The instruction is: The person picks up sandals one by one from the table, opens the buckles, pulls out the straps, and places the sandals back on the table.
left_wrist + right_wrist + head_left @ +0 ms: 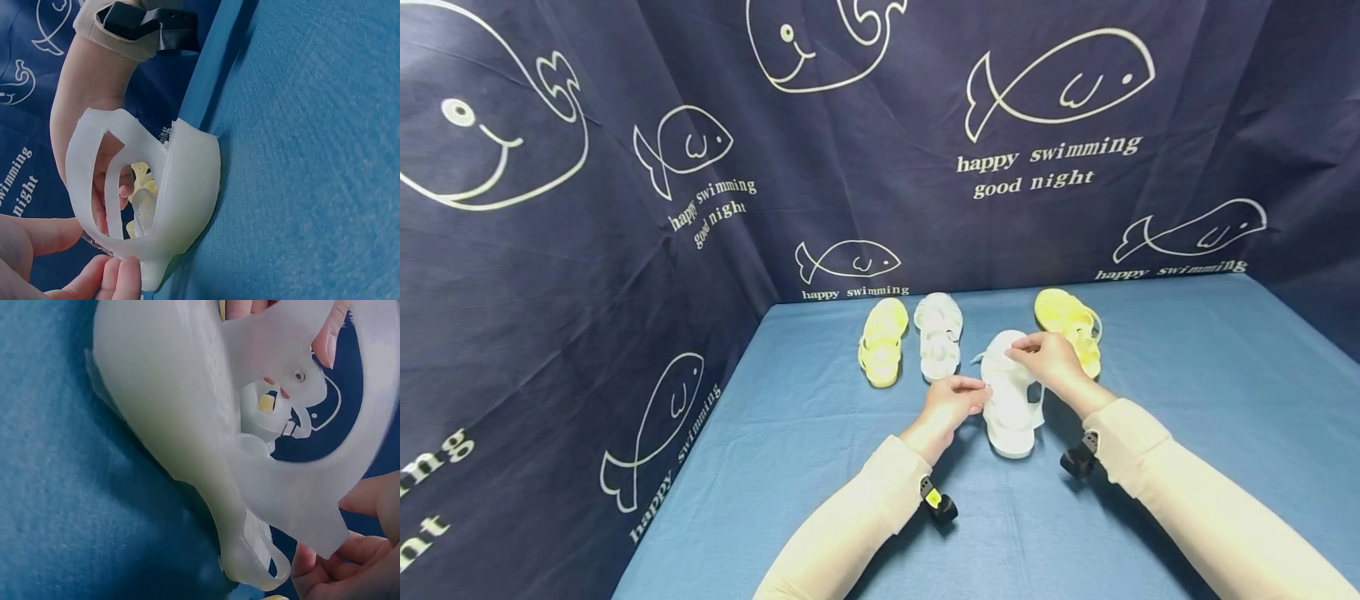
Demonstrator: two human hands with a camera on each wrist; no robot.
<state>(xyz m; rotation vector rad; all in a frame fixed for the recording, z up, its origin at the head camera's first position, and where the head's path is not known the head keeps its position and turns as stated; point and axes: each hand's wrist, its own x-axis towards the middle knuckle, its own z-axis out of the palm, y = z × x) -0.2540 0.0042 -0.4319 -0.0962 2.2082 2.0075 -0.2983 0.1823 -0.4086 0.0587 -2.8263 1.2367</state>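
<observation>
By the left hand and the right hand, each closed to a thumb-and-finger pinch, the straps of 1 white sandal are held short of the far edge of the table, along which 1 other white sandal and 2 yellow sandals are spread.

There are two yellow strappy sandals and two white, smooth-strapped plastic sandals. Two bare hands show, with two cream sleeves, two black wrist-worn devices and one blue tabletop.
</observation>
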